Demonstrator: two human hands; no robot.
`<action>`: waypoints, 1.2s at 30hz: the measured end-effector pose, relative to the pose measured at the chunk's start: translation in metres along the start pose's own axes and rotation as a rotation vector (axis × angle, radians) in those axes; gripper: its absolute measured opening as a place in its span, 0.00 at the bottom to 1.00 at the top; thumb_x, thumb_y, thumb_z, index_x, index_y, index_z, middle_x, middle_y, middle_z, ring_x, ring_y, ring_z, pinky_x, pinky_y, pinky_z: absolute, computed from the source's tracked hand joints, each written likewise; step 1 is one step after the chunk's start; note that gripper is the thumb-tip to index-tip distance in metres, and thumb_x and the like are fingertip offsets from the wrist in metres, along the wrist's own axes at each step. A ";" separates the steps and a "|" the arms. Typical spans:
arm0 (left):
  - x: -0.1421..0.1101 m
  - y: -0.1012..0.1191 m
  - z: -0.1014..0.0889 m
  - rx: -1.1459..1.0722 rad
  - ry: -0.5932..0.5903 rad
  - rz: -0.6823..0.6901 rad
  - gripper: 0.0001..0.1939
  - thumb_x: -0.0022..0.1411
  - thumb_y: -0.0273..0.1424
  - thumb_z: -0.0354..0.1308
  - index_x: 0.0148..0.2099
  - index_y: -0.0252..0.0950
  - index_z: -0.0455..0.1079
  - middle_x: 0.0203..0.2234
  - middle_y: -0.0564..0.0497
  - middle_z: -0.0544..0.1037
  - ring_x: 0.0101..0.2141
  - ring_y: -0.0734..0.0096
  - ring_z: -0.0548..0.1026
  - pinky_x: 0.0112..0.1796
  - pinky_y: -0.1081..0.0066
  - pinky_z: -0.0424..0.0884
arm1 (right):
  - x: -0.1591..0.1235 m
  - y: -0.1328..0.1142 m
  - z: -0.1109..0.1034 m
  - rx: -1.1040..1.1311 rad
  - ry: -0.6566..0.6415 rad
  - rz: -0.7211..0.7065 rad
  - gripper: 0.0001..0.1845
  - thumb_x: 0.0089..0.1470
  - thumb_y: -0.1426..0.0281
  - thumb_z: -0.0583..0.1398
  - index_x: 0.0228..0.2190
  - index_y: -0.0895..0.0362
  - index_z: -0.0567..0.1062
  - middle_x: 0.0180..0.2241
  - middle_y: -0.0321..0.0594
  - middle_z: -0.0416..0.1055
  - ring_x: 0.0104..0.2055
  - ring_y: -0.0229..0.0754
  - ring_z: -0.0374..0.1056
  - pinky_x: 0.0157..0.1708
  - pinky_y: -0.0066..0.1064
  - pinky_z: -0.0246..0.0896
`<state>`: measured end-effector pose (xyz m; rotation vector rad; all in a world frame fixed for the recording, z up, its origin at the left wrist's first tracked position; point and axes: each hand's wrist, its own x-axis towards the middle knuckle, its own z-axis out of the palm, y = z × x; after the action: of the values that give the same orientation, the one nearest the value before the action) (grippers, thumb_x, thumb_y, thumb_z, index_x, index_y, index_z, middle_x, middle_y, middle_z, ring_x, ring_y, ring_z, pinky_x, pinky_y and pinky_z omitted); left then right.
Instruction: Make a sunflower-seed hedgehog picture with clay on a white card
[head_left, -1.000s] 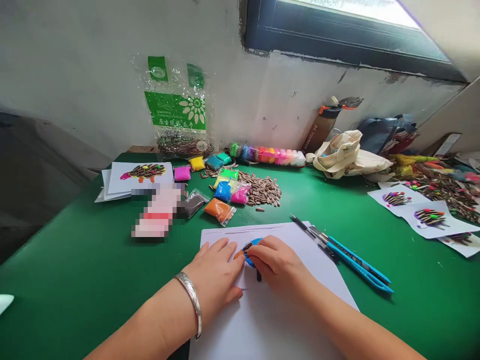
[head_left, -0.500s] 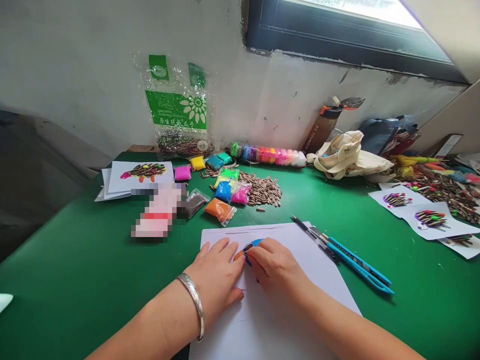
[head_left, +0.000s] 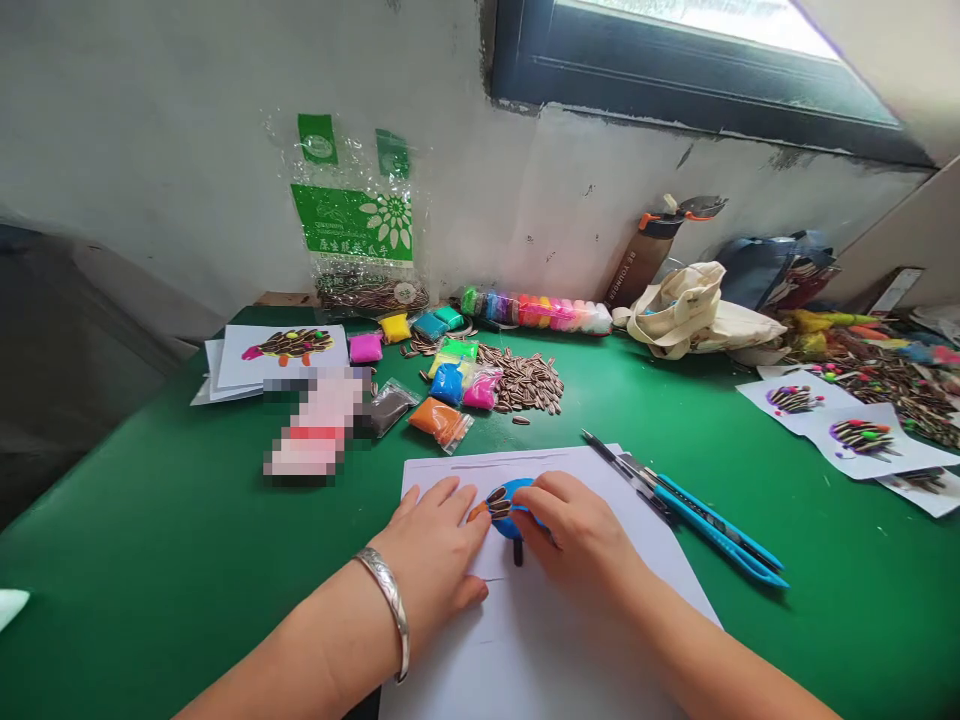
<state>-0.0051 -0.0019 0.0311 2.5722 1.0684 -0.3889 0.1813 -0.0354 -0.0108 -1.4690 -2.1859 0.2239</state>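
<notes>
Currently, watching remotely, I count two hands, one blue shape (head_left: pixel 507 528), one orange tip (head_left: pixel 478 511), one black strip (head_left: pixel 518 552) and at least three seeds (head_left: pixel 498 505) on the blue. Left hand (head_left: pixel 435 545) rests spread on the paper (head_left: pixel 517 650), beside the orange tip. Right hand (head_left: pixel 581 530): thumb and forefinger close together; I can't tell whether they pinch anything. Blue shape lies partly under those fingers, seeds just left, strip on the near side. Since half a second ago, this hand has shifted right, uncovering more seeds and the strip.
</notes>
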 end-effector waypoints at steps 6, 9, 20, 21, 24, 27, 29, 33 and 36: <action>0.000 -0.001 0.004 -0.003 0.013 0.005 0.27 0.55 0.37 0.61 0.57 0.39 0.64 0.57 0.41 0.65 0.59 0.47 0.57 0.54 0.45 0.59 | -0.002 0.002 0.000 -0.004 -0.036 -0.004 0.14 0.58 0.74 0.51 0.25 0.58 0.74 0.24 0.40 0.65 0.28 0.38 0.60 0.28 0.27 0.50; 0.000 -0.002 0.006 0.004 0.012 0.002 0.27 0.55 0.38 0.61 0.57 0.40 0.64 0.58 0.41 0.64 0.59 0.46 0.56 0.54 0.43 0.59 | -0.002 0.001 0.004 0.002 -0.039 -0.012 0.15 0.58 0.75 0.51 0.25 0.58 0.74 0.25 0.40 0.66 0.28 0.38 0.60 0.28 0.27 0.50; 0.001 0.000 0.008 -0.027 0.029 -0.008 0.26 0.55 0.37 0.60 0.56 0.39 0.65 0.57 0.40 0.64 0.59 0.45 0.56 0.54 0.42 0.57 | -0.001 0.000 0.008 -0.033 -0.050 -0.040 0.16 0.58 0.75 0.49 0.24 0.59 0.73 0.24 0.41 0.66 0.27 0.38 0.59 0.28 0.28 0.50; 0.001 0.000 0.009 -0.029 0.029 -0.011 0.26 0.55 0.37 0.60 0.56 0.39 0.65 0.57 0.40 0.64 0.59 0.45 0.55 0.54 0.42 0.57 | -0.001 0.001 0.008 -0.038 -0.054 -0.038 0.16 0.58 0.75 0.49 0.23 0.59 0.73 0.24 0.41 0.66 0.27 0.38 0.59 0.28 0.29 0.50; 0.001 -0.001 0.010 -0.041 0.035 -0.015 0.26 0.54 0.37 0.60 0.56 0.40 0.65 0.57 0.40 0.64 0.60 0.45 0.55 0.54 0.42 0.57 | 0.000 0.002 0.007 -0.030 -0.064 -0.024 0.15 0.57 0.75 0.51 0.23 0.58 0.73 0.24 0.40 0.66 0.27 0.38 0.59 0.27 0.28 0.50; 0.001 -0.001 0.008 -0.039 0.027 -0.004 0.27 0.54 0.37 0.61 0.56 0.39 0.64 0.57 0.40 0.64 0.59 0.45 0.55 0.54 0.42 0.57 | 0.000 0.006 0.003 -0.028 -0.063 0.020 0.15 0.57 0.74 0.51 0.23 0.58 0.73 0.24 0.39 0.65 0.27 0.38 0.59 0.27 0.27 0.50; 0.000 -0.001 0.006 -0.034 0.012 0.009 0.27 0.54 0.36 0.61 0.56 0.38 0.64 0.57 0.39 0.64 0.59 0.46 0.56 0.54 0.43 0.58 | 0.000 0.008 0.000 -0.044 -0.054 0.053 0.15 0.57 0.74 0.51 0.23 0.58 0.74 0.23 0.38 0.64 0.27 0.37 0.59 0.27 0.27 0.50; 0.000 -0.002 0.003 -0.042 0.019 0.025 0.27 0.54 0.34 0.62 0.55 0.37 0.63 0.54 0.41 0.67 0.57 0.49 0.59 0.54 0.47 0.60 | 0.001 0.010 0.000 -0.073 -0.062 0.083 0.14 0.56 0.76 0.52 0.23 0.58 0.73 0.23 0.38 0.64 0.27 0.37 0.59 0.28 0.26 0.49; 0.000 -0.002 0.003 -0.052 0.049 0.022 0.25 0.54 0.33 0.62 0.54 0.37 0.64 0.53 0.42 0.68 0.55 0.50 0.61 0.53 0.50 0.61 | 0.002 0.010 0.003 -0.081 -0.065 0.069 0.14 0.56 0.75 0.53 0.22 0.58 0.72 0.23 0.38 0.64 0.27 0.37 0.58 0.27 0.27 0.49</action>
<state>-0.0065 -0.0020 0.0282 2.5578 1.0523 -0.2900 0.1874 -0.0288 -0.0170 -1.6041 -2.2214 0.2108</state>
